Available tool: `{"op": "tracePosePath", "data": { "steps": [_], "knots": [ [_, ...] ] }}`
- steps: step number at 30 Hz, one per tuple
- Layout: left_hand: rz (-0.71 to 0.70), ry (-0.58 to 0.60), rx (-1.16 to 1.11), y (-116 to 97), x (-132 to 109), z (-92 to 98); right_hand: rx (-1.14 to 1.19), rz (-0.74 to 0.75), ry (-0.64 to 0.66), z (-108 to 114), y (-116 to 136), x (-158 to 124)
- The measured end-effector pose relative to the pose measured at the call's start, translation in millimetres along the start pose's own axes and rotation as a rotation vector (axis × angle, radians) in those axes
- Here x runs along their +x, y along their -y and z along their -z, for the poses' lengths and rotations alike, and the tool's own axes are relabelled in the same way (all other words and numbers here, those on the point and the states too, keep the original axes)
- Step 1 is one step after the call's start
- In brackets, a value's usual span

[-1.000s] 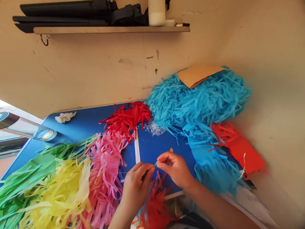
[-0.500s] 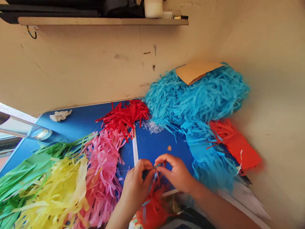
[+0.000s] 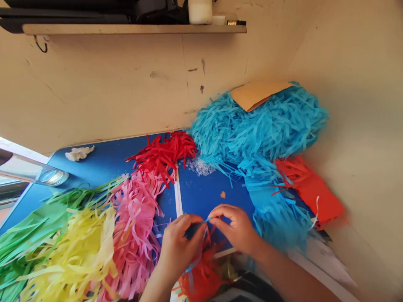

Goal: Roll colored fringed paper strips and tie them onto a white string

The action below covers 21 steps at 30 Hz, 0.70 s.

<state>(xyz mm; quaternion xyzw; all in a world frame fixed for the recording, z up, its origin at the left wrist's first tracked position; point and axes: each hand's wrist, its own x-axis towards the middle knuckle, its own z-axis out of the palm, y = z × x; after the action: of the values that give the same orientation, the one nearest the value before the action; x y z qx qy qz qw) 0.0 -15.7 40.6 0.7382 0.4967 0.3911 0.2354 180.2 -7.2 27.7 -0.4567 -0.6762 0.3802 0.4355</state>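
Observation:
Between my left hand (image 3: 182,239) and my right hand (image 3: 234,226) runs a thin blue paper strip (image 3: 207,220). Fingertips and thumb of each hand are pinched on it, the hands a short gap apart. Below them hangs a bunch of orange-red fringed tissue paper (image 3: 201,274), with some light blue strips among its strands. Part of this bunch is hidden behind my left hand and wrist. Both hands are over the front of the blue table (image 3: 208,197).
Fringed tissue lies around: green (image 3: 40,226), yellow (image 3: 75,256), pink (image 3: 138,218), red (image 3: 166,153), blue (image 3: 258,126) and an orange-red piece (image 3: 315,193). A brown envelope (image 3: 261,94) tops the blue heap. A glass (image 3: 52,176) stands left; a shelf (image 3: 135,29) overhangs the wall.
My right hand has drawn slightly away from the left, and more of the blue strip shows between the fingertips. The surrounding paper has stayed in place.

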Motion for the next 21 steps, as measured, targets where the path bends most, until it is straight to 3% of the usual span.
{"op": "tracePosePath", "data": {
  "steps": [6, 15, 18, 21],
  "knots": [
    [-0.150, -0.121, 0.020, -1, -3, -5.2, -0.045, 0.037, -0.079, 0, 3, -1],
    [-0.016, -0.106, 0.076, 3, -5, -19.8, -0.100, 0.021, -0.085, -4, 2, -5],
    [-0.040, -0.114, 0.097, 6, -7, -26.4, -0.107, 0.044, -0.111, -7, 5, -9],
    [-0.055, -0.048, 0.035, 15, -11, -25.0, -0.154, 0.098, -0.126, 13, 6, -21]
  ]
}}
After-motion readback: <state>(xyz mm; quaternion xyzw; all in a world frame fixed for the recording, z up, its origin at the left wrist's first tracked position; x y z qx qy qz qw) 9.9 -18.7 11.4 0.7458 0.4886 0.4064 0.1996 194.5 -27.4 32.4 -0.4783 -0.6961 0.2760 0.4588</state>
